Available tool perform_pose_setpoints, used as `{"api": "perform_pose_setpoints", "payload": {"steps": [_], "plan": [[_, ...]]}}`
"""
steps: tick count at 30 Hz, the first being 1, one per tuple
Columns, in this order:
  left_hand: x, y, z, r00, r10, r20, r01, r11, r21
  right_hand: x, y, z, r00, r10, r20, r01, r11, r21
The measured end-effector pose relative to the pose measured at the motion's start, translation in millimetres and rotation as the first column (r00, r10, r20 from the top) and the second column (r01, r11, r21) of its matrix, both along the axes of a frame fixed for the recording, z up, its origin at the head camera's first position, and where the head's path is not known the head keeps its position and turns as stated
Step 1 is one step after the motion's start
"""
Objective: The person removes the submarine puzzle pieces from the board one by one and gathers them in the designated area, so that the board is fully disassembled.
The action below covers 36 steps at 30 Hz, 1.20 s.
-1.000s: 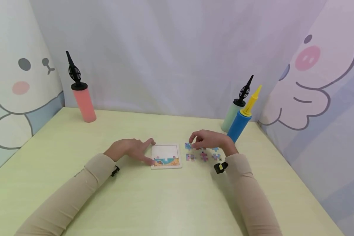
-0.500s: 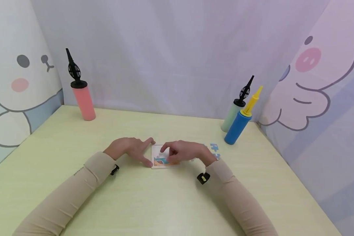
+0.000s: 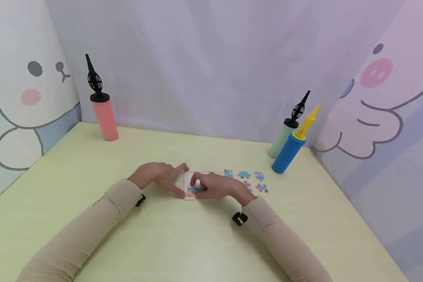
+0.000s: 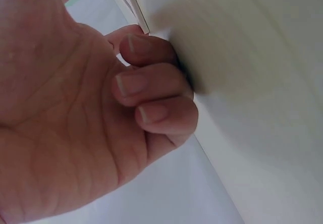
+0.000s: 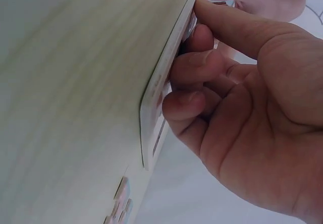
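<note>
A square puzzle board (image 3: 186, 180) with a white rim lies flat on the table, and part of its blue and orange beach picture shows along the near side. My left hand (image 3: 163, 178) spreads its thumb and index finger to the board's two left corners; in the left wrist view its other fingers (image 4: 151, 85) curl against the tabletop. Over the board's middle, my right hand (image 3: 215, 186) pinches a small puzzle piece (image 5: 222, 2) between thumb and index finger, mostly hidden by the fingers. Loose puzzle pieces (image 3: 244, 174) lie right of the board.
On the pale yellow table (image 3: 183, 239), a pink hand pump (image 3: 105, 119) stands at the back left. A green pump (image 3: 280, 139) and a blue pump with a yellow nozzle (image 3: 289, 153) stand at the back right. A curtain (image 3: 197, 78) closes off the far edge.
My right hand has moved left from the loose puzzle pieces to over the board, uncovering several of them. The left hand has stayed at the board's left corners.
</note>
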<state>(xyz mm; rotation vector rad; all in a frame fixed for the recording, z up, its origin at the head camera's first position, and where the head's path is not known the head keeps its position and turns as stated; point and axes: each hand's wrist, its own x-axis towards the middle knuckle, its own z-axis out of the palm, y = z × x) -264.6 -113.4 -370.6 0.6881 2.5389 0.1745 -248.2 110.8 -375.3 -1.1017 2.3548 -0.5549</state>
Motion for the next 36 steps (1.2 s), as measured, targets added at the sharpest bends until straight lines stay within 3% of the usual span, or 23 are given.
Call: {"api": "perform_pose_setpoints", "payload": {"steps": [19,28,32,36], "plan": [[1.5,-1.0,-0.1,1.000,0.014,0.001,-0.014,1.000,0.008,1.7,-1.4,3.6,1.000,-0.015,-0.019,0.014,0.999,-0.032],[2.5,1.8,0.4,1.000,0.003,0.007,-0.003,1.000,0.015,2.9,-3.7,2.4,0.983,-0.016,-0.185,-0.010,0.990,-0.139],[2.8,1.0,-1.3,1.000,0.017,0.025,-0.017,1.000,0.023,1.8,-3.1,2.9,0.986,0.010,-0.169,-0.041,0.983,-0.178],[2.4,1.7,-1.7,1.000,0.013,0.006,-0.013,1.000,0.006,-0.4,2.2,9.6,0.988,-0.045,-0.147,0.019,0.985,-0.172]]}}
